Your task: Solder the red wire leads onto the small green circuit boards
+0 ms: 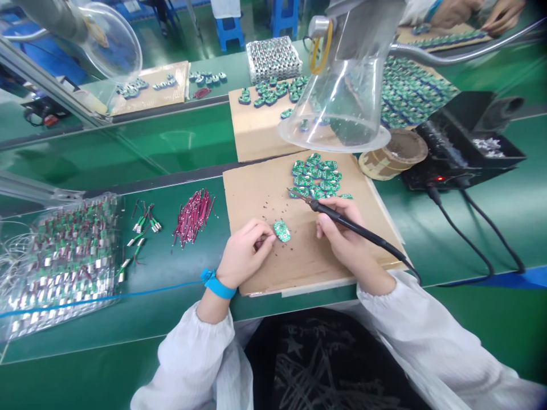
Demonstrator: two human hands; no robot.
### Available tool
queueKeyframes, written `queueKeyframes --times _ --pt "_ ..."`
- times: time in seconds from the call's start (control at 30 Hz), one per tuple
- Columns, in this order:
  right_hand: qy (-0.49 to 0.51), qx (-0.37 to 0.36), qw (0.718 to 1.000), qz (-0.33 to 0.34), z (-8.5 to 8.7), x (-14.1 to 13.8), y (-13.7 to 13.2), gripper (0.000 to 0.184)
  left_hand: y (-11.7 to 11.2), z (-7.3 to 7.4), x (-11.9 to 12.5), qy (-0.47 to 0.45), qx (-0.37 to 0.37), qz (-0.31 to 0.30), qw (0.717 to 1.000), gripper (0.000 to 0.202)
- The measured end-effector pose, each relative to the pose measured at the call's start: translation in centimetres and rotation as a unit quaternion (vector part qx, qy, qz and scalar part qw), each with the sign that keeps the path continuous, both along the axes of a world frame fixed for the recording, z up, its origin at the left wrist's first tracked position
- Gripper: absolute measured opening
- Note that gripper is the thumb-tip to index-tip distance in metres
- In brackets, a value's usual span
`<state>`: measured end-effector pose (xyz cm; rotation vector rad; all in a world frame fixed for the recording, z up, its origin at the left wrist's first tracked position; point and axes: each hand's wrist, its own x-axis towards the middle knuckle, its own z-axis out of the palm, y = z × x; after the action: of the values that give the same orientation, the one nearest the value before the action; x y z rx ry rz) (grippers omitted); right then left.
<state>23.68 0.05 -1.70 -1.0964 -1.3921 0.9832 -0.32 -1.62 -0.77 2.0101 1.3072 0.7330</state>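
- Left hand (244, 250) fingers pinch a small green circuit board (282, 230) flat at the cardboard sheet's (256, 199) middle.
- Right hand (342, 233) fingers wrap a slim black soldering iron (337, 217), its tip toward the far edge.

**Green on Every Side**

I sit at a glossy green table (171, 148) that fills most of the frame and mirrors soft overhead light. At the top centre, blue stools (228, 28) stand on a green floor (171, 40). An aluminium rail (43, 80) slants across the upper left.
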Motion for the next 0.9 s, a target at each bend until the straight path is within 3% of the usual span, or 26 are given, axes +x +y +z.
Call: queueKeyframes --times 0.37,0.9 --pt "0.015 0.022 0.999 -0.044 0.12 -0.01 -0.01 0.022 -0.02 0.06 -0.11 0.002 -0.003 0.009 1.0 0.011" --pt "0.015 0.017 0.999 -0.033 0.38 -0.05 -0.09 0.021 -0.16 -0.44 -0.53 0.027 -0.033 0.059 0.997 0.015"
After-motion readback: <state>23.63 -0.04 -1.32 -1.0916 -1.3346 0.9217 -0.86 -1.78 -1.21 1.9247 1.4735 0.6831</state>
